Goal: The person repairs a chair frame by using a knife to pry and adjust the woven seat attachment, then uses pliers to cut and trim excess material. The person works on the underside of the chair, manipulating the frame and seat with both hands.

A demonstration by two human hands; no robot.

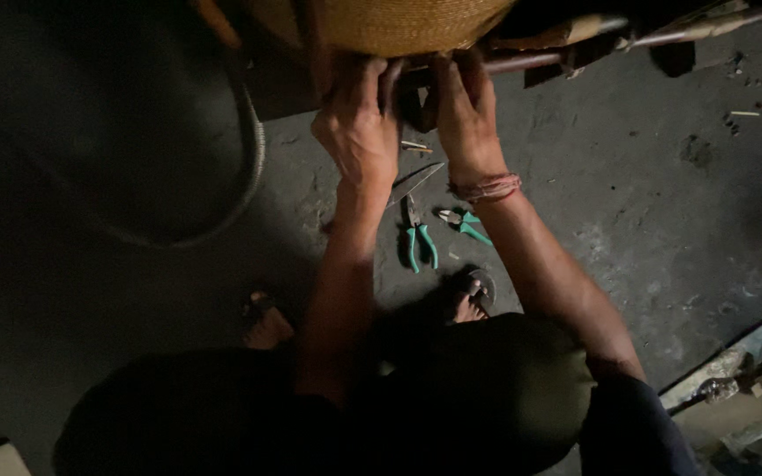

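**Q:** Fingers (387, 78) of both hands — how do they sit?

**A:** Curled and pressed close together against the lower edge of the woven basket (390, 22) at the top of the view. The left hand (359, 132) grips the rim from below; the right hand (465, 115), with a thread bracelet (487, 187) at the wrist, pinches the weave just beside it. Whether anything small lies between the fingertips cannot be told — the spot is dark.

**Q:** How will the basket handle, and where is the sound hold?

**A:** Judged from its tight golden weave, it is light, fairly stiff, yet springy and rough enough not to slip. The rim looks the firmest place; the wall would probably dent under hard pressure.

**Q:** What lies near?

**A:** On the concrete floor (646, 203), between the forearms: a knife (416, 181) and two green-handled pliers (418, 240) (462, 222).
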